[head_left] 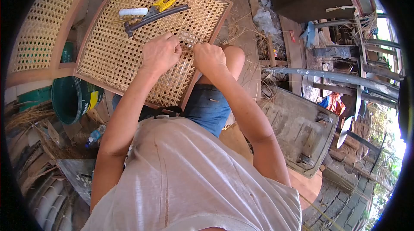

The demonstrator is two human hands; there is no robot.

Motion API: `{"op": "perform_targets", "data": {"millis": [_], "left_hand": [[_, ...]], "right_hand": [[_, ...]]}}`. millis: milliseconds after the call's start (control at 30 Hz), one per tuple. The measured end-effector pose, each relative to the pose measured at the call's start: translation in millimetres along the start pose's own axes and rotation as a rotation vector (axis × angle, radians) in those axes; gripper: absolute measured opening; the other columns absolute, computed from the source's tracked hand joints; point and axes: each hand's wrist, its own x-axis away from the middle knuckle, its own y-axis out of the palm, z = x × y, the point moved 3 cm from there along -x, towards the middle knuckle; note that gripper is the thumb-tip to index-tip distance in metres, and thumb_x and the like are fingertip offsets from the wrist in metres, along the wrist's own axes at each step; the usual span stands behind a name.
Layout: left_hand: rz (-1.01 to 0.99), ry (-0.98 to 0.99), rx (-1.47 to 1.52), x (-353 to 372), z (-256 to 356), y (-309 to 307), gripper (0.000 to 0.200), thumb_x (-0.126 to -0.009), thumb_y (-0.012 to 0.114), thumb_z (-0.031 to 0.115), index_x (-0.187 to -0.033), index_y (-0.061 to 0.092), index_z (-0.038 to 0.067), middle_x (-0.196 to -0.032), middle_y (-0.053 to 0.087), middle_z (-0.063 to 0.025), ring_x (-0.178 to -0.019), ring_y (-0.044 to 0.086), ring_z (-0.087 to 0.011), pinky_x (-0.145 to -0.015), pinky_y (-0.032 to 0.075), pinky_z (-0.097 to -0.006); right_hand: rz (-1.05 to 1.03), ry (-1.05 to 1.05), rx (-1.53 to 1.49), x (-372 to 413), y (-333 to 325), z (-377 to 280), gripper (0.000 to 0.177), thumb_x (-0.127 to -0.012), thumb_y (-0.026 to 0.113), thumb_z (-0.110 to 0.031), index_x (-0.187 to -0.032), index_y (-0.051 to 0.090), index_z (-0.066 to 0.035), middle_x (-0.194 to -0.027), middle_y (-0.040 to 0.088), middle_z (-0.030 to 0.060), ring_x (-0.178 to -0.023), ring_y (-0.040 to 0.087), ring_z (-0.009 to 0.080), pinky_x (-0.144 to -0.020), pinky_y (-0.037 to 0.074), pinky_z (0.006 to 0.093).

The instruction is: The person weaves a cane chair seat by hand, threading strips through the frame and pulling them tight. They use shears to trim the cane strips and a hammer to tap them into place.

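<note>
A wood-framed woven cane panel lies tilted across my lap, with open hexagonal weave over most of it. My left hand is closed in a pinch above the weave, near the panel's right side. Facing it, my right hand is also closed, at the right frame edge. Thin cane strands run between the two fists; the fingertips are mostly hidden. Farther up on the panel rest a dark hammer, yellow-handled cutters or pliers and a white cylindrical piece.
Another cane panel stands at the left. Below it are a dark green bucket and a plastic bottle. To the right lie a grey plastic lid-like panel, a long pole and stacked scraps. Wooden planks cover the floor.
</note>
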Motion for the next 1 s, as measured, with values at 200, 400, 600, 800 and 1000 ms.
{"op": "perform_targets", "data": {"millis": [200,400,600,800,1000], "left_hand": [[-0.058,-0.091,0.003,3,-3,4,0.010,-0.085,0.071,0.021,-0.083,0.073,0.011,-0.089,0.070,-0.0064,-0.077,0.071,-0.0264,-0.067,0.057,-0.0404],[-0.334,-0.311,0.180,-13,-45,25,0.022,-0.088,0.073,0.027,-0.104,0.081,0.014,-0.111,0.074,-0.0137,-0.095,0.073,-0.0300,-0.083,0.057,-0.0423],[-0.436,-0.260,0.227,-19,-32,24,0.022,-0.085,0.075,0.027,-0.100,0.081,0.013,-0.105,0.076,-0.0129,-0.096,0.073,-0.0297,-0.083,0.057,-0.0418],[-0.495,-0.270,0.134,-21,-21,27,0.020,-0.087,0.073,0.025,-0.099,0.080,0.010,-0.105,0.075,-0.0141,-0.092,0.073,-0.0283,-0.082,0.056,-0.0408],[-0.071,-0.493,1.106,-14,-34,31,0.022,-0.094,0.066,0.022,-0.103,0.078,0.005,-0.097,0.075,-0.0162,-0.081,0.071,-0.0224,-0.077,0.055,-0.0359]], "right_hand": [[0.022,-0.005,0.004,-3,2,2,0.014,-0.088,0.063,-0.011,-0.094,0.075,-0.006,-0.093,0.076,0.0165,-0.088,0.076,0.0329,-0.074,0.061,0.0416],[-0.030,0.003,0.008,-11,-12,5,0.015,-0.087,0.063,-0.011,-0.094,0.075,-0.005,-0.096,0.076,0.0164,-0.090,0.076,0.0323,-0.073,0.062,0.0415],[-0.125,0.042,0.008,-23,-22,7,0.020,-0.087,0.063,-0.013,-0.099,0.077,-0.005,-0.103,0.076,0.0160,-0.097,0.076,0.0307,-0.079,0.061,0.0416],[-0.076,0.103,-0.035,-27,-11,18,0.024,-0.088,0.062,-0.019,-0.101,0.077,-0.006,-0.106,0.076,0.0165,-0.098,0.075,0.0307,-0.084,0.060,0.0415],[-0.085,0.180,0.027,2,-50,48,0.030,-0.090,0.065,-0.031,-0.101,0.077,-0.006,-0.103,0.076,0.0173,-0.096,0.075,0.0317,-0.082,0.060,0.0425]]}}
